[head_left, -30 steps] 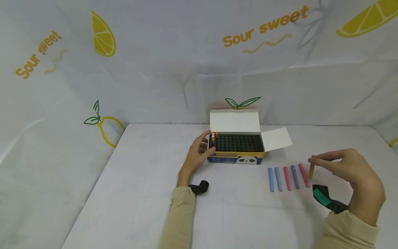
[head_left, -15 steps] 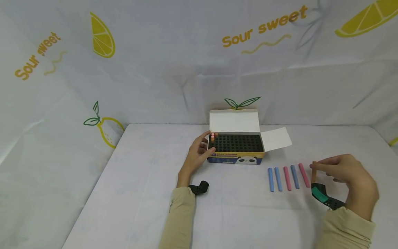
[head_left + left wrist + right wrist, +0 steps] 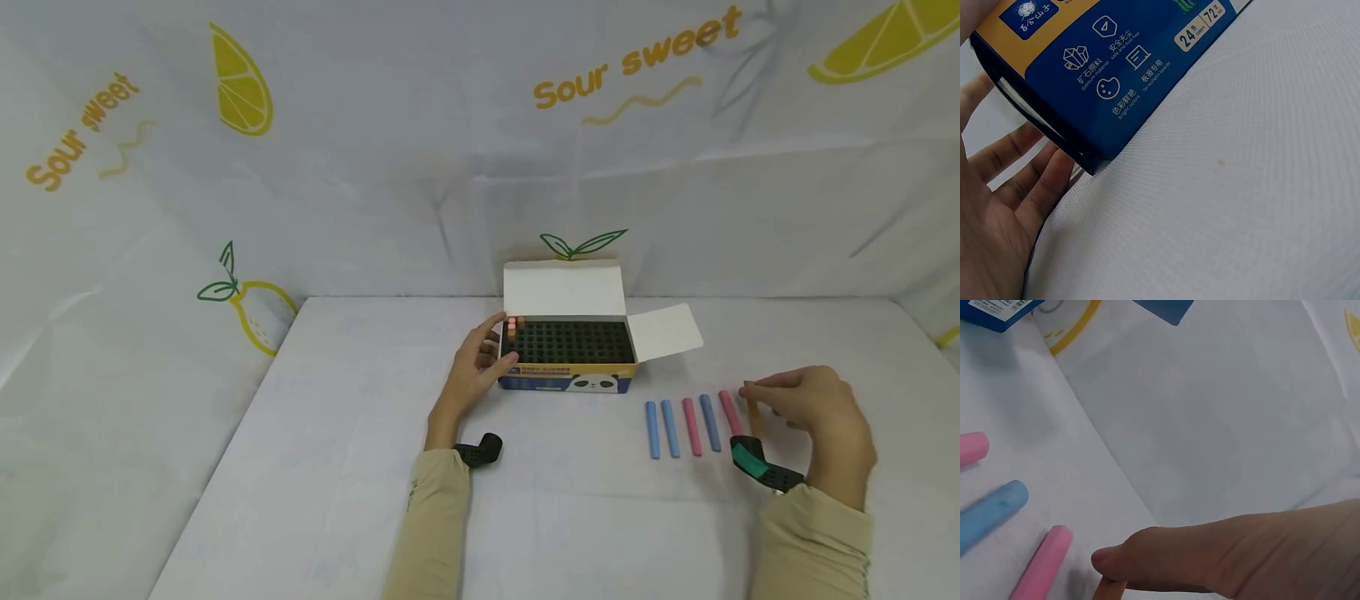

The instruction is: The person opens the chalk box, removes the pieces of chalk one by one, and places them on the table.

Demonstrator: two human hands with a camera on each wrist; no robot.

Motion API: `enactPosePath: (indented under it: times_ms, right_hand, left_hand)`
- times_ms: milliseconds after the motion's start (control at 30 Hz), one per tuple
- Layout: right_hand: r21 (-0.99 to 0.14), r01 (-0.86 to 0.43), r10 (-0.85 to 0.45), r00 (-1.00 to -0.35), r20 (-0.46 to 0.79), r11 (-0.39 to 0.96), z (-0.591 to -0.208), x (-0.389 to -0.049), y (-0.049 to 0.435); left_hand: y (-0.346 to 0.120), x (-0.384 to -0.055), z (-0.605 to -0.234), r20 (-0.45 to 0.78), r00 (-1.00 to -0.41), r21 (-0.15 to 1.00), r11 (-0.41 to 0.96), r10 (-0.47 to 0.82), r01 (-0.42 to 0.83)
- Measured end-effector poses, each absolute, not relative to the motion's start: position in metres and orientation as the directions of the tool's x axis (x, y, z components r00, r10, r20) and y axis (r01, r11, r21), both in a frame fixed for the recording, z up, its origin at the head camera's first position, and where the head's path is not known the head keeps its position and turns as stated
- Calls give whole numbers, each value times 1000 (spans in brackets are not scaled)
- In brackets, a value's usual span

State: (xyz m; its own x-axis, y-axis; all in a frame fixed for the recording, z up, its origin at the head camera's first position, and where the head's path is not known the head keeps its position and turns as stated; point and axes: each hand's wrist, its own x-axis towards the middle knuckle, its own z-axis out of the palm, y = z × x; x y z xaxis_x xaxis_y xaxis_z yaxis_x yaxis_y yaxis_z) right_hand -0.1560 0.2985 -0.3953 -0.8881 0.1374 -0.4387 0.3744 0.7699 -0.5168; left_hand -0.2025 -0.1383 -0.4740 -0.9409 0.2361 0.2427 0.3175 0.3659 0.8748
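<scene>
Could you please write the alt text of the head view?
A person's right hand pinches an orange chalk stick beside a row of five blue and pink sticks; the left hand holds an open panda-printed box.

Before you on the surface, the box stands behind and left of five chalks; other sticks sit in its far-left corner.

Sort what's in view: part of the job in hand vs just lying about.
Part of the job, by the look of it:
right hand, pinching an orange stick
left hand, gripping the open box
likely the five blue and pink sticks

Just surroundings or gear:
lemon-print backdrop
white table cover
black wrist devices
</scene>
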Motion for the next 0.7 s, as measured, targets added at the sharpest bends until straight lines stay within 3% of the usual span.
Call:
enactPosePath:
  times_ms: [700]
  right_hand:
    - [-526,431,196,-875,-443,733,-408,-159,292]
  left_hand:
    - [-138,-203,-473,235,-944,880,361,231,307]
